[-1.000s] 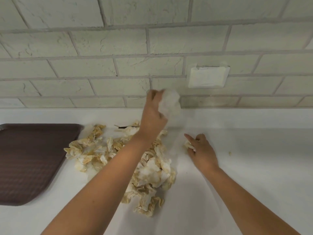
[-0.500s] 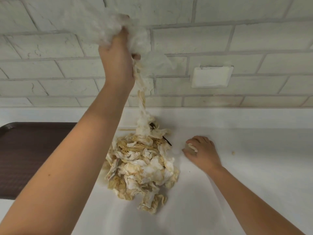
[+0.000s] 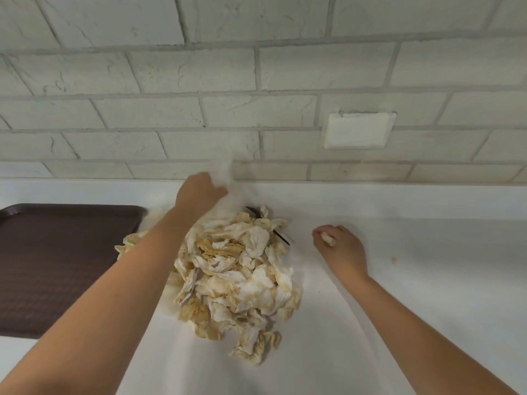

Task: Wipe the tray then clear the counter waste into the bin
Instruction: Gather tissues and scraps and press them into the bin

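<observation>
While the left hand [image 3: 199,192] was closed around a blurred white wad of paper [image 3: 228,181] near the back edge of the counter [image 3: 442,295], the right hand [image 3: 343,248] rested further right on the surface. Its fingers were curled and pinched a small pale scrap [image 3: 328,239].

Between the two hands lay the pile of crumpled, brown-stained paper towels [image 3: 239,280], and the left forearm crossed over its left part. A thin black stick [image 3: 282,237] came out at the far right side of the pile.

The brown tray [image 3: 57,266] lay at the left. Its right rim was just beside the pile; whether they touched, I could not tell.

Bare counter stretched in front of the pile and to the right of the right hand, where only a small crumb [image 3: 395,260] lay. At the back, the counter met the brick wall [image 3: 256,81], which carried a white plate [image 3: 359,131].
</observation>
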Motion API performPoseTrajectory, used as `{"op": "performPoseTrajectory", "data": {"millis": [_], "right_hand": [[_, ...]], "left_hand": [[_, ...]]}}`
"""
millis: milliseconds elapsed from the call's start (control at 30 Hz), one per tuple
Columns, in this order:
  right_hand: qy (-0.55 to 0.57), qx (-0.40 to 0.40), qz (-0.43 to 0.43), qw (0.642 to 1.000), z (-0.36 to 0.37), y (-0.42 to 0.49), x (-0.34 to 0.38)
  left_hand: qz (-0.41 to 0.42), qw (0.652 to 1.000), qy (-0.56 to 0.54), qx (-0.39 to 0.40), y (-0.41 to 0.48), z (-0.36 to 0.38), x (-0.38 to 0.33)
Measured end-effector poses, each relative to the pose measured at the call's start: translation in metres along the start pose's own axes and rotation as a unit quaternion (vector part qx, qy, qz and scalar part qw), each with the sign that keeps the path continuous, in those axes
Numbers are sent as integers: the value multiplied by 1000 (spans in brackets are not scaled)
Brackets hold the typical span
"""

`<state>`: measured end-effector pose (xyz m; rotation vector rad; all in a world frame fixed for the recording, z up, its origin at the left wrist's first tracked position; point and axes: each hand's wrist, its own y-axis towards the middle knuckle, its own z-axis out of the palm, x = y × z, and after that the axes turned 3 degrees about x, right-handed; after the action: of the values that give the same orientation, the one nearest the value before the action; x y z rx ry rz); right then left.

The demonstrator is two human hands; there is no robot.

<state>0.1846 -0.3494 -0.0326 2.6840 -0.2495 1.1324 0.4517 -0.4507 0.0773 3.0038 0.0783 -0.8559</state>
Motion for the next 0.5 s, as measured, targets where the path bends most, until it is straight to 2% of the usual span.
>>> {"op": "performPoseTrajectory", "data": {"millis": [67, 167, 267, 500], "right_hand": [[-9, 28, -15, 999, 4, 9, 23], [-54, 125, -15, 991, 12, 21, 54], [-115, 219, 5, 969, 22, 32, 65], [-92, 282, 88, 951, 29, 41, 58]], "left_hand": [[9, 986, 158, 51, 5, 14, 13], [44, 952, 272, 129, 14, 32, 27], [68, 942, 285, 162, 21, 49, 39], [55, 957, 224, 175, 23, 56, 45]]}}
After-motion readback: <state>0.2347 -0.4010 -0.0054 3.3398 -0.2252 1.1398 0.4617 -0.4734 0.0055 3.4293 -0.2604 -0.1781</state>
